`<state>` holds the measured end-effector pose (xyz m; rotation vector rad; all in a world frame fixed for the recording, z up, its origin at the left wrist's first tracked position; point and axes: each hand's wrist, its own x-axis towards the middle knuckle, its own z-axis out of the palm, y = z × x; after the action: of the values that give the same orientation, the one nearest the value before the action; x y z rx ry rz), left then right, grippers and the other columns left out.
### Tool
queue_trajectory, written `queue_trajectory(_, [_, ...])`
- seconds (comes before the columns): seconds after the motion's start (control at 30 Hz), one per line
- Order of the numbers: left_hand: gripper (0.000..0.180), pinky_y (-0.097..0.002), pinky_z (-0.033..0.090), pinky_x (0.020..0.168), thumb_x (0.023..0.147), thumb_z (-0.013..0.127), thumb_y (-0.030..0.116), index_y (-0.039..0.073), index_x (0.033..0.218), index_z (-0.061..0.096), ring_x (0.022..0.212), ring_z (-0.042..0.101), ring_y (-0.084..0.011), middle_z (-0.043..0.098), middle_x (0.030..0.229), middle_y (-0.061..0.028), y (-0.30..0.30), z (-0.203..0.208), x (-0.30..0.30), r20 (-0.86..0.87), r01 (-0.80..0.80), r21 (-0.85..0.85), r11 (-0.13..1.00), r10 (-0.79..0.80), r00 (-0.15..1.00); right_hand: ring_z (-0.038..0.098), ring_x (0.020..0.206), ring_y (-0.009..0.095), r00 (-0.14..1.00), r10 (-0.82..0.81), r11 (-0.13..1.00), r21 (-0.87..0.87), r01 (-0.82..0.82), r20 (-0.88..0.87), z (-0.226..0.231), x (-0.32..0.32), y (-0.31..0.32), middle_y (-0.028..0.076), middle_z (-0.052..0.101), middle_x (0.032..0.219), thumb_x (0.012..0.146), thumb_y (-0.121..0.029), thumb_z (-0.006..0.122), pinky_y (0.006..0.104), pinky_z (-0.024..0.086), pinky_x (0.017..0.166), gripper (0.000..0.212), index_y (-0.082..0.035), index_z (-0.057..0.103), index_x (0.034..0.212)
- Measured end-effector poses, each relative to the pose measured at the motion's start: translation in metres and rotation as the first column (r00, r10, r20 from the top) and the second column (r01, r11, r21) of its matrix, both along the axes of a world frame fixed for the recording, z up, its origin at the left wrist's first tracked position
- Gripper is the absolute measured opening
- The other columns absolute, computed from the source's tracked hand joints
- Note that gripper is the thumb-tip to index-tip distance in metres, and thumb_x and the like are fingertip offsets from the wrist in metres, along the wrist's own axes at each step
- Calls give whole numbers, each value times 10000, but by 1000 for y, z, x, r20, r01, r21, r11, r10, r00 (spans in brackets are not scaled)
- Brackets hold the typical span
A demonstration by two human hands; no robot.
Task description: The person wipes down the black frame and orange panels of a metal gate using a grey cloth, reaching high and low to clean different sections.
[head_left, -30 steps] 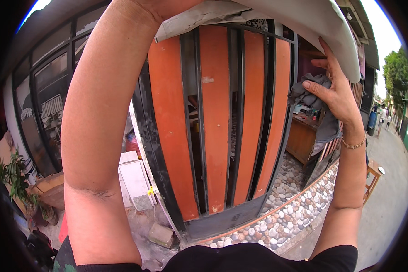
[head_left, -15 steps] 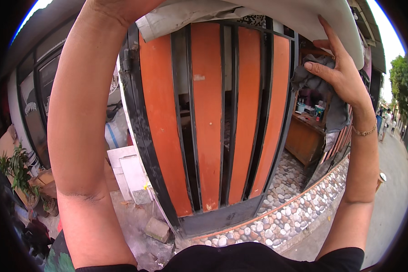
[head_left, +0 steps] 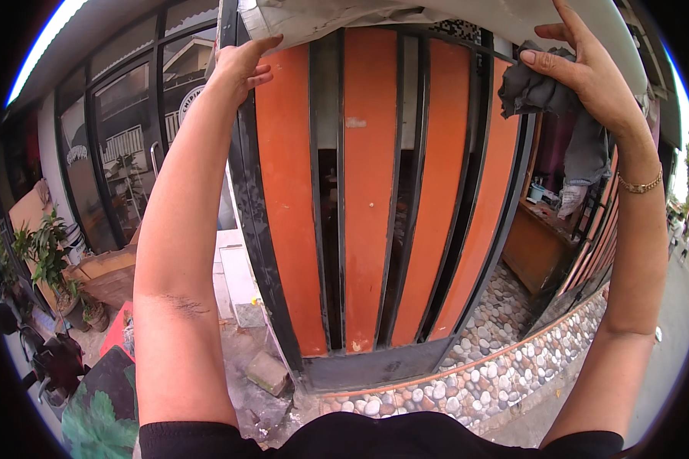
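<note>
Both arms are raised in front of an orange slatted gate (head_left: 370, 191) with a black metal frame. My left hand (head_left: 245, 65) is up at the gate's left post, just below the left end of a white sheet (head_left: 321, 19). Its fingers stretch to the right, apart, with nothing in them. High on the right, my right hand (head_left: 601, 80) holds a crumpled dark grey cloth (head_left: 540, 84) under its thumb. Part of the cloth hangs down beside the wrist. The index finger points up along the sheet, whose top runs out of view.
Through the opening on the right stands a wooden counter (head_left: 540, 233) on a pebble floor (head_left: 497, 314). A loose block (head_left: 268, 372) lies by the gate's foot. Potted plants (head_left: 46, 252) and a dark-framed window (head_left: 122, 145) are at left; a road (head_left: 677, 306) runs along the right.
My left hand has come down into view and moved right, near the gate post. My right hand, with the grey cloth, is higher and further right. The view has shifted left.
</note>
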<state>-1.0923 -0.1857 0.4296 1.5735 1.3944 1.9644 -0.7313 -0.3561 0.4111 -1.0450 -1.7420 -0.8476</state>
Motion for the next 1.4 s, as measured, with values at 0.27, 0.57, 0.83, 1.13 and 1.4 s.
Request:
queue_trajectory(0.27, [594,-575,526,974,860,665,1,-94,1349,341,1187,527,-407,403,1333,-275,0,26,21,314,430,485,762,-610,727,547,1195,339,987,-114,993,-24,112,-115,36,6,18,291,547,1272,815,-314,769,336,405,1011,1048,-2,81,1542])
queue_trajectory(0.57, [572,-488,524,918,894,610,244,-81,1314,397,1184,528,-402,479,1273,-283,-32,91,15,433,504,609,613,-789,436,606,1049,291,989,126,991,65,-121,-79,57,18,25,263,591,1176,804,-251,772,301,450,929,1039,73,87,1516])
queue_trajectory(0.83, [708,-415,379,1063,820,712,113,-78,1347,280,1213,488,-343,449,1337,-186,-29,89,80,-176,223,892,394,-150,973,648,932,232,962,269,950,176,-258,-39,108,32,59,279,575,1201,755,-206,807,293,514,808,1062,40,118,1524])
queue_trajectory(1.13, [823,-521,250,1156,700,790,101,157,1418,392,1421,121,-527,13,1563,-288,3,68,83,-296,177,954,243,859,417,596,1134,295,961,275,931,257,-259,-30,165,26,113,299,440,1417,692,-210,837,331,471,970,1083,32,179,1517])
queue_trajectory(1.4, [965,-695,104,1123,692,835,345,322,1508,321,1351,-81,-667,-173,1573,-247,35,121,85,-92,106,992,72,977,195,642,993,215,941,337,912,260,-316,-40,182,16,123,236,564,1245,717,-171,810,295,517,848,937,51,256,1440])
